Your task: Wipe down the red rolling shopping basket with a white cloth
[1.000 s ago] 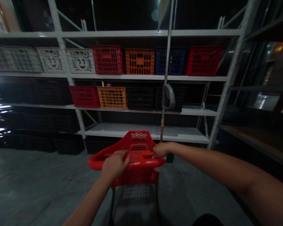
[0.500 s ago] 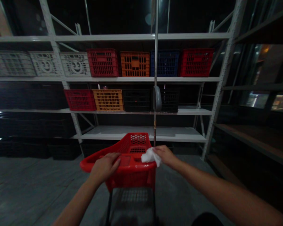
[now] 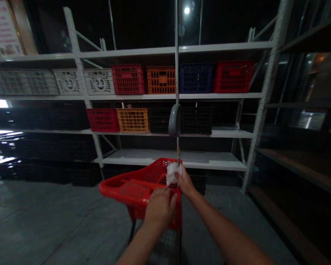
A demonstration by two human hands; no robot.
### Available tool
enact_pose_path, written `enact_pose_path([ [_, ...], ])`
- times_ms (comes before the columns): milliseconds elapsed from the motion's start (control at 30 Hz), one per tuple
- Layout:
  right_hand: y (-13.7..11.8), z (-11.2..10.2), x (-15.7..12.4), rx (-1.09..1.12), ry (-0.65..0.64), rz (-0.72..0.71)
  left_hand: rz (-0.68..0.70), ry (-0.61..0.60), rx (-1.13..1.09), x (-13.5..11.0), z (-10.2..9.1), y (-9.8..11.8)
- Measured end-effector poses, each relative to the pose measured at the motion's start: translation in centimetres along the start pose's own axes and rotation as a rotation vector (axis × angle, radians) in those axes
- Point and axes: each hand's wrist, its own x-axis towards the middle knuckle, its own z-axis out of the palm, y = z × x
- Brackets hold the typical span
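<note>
A small red plastic shopping cart [image 3: 118,184] stands in front of me, angled to the left. My left hand [image 3: 160,202] is closed over the right part of its handle. My right hand [image 3: 184,181] pinches a crumpled white cloth [image 3: 173,173], perhaps a paper wipe, at the cart's right rim. A thin metal pole [image 3: 177,81] rises right there, and the cloth is at its lower end; whether the cloth wraps around the pole I cannot tell. A grey oval piece [image 3: 174,120] sits partway up the pole.
White metal shelving [image 3: 165,96] spans the view ahead, with red [image 3: 128,79], orange [image 3: 161,80], blue [image 3: 196,78], white [image 3: 99,81] and black crates on it. Darker shelves [image 3: 298,165] stand close on the right. Grey concrete floor [image 3: 57,217] lies around the cart.
My left hand has moved right along the handle. My right hand has carried the cloth from the handle's right end forward to the rim by the pole. The cart has turned slightly.
</note>
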Motion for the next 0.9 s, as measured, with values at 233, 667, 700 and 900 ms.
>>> enact_pose_path([
  [233, 0.0, 1.2, -0.6, 0.193, -0.103, 0.120, 0.019, -0.056, 0.091, -1.6, 0.6, 0.2],
  [667, -9.2, 2.6, 4.3, 0.132, 0.029, -0.138, 0.060, 0.005, 0.102, -4.0, -0.7, -1.2],
  [700, -7.1, 2.7, 2.1, 0.120, 0.026, -0.082, 0.067, 0.008, 0.096, -4.1, -0.8, -1.1],
  [900, -0.2, 2.6, -6.6, 0.148, -0.009, 0.071, 0.120, 0.024, 0.072, -5.4, -1.3, -0.5],
])
